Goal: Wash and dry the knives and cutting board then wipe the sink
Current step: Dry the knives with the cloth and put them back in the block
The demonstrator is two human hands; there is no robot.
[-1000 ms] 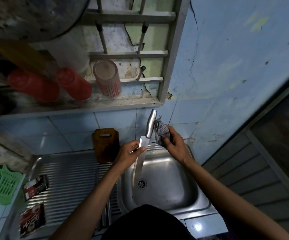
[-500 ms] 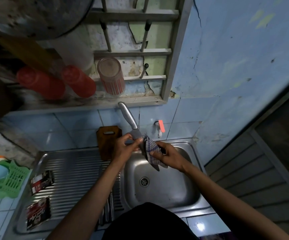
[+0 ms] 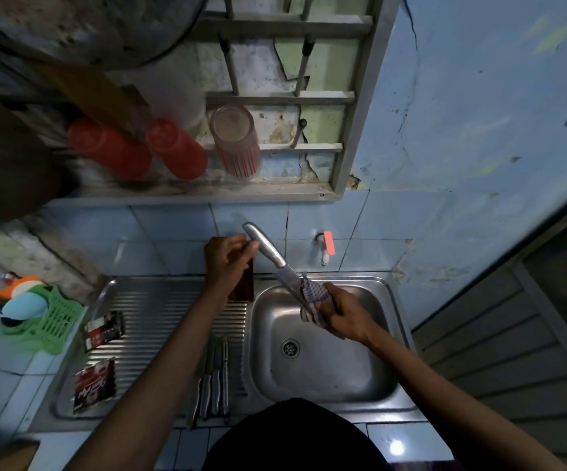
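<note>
Right over the back left corner of the sink [image 3: 390, 338] bowl, a steel-handled knife [image 3: 275, 258] slants with its handle up toward the tiled wall and its blade running down into a checked cloth [image 3: 314, 300]. The right hand [image 3: 344, 316] grips that cloth, wrapped round the blade. The left hand [image 3: 229, 258] touches the handle with its fingertips, fingers loosely bent; whether it truly holds the handle I cannot tell. Behind the left hand a brown cutting board [image 3: 243, 283] leans at the back edge of the ribbed drainboard [image 3: 159, 311]. Several more knives [image 3: 214, 382] lie side by side at the drainboard's front right corner, just beside the bowl.
</note>
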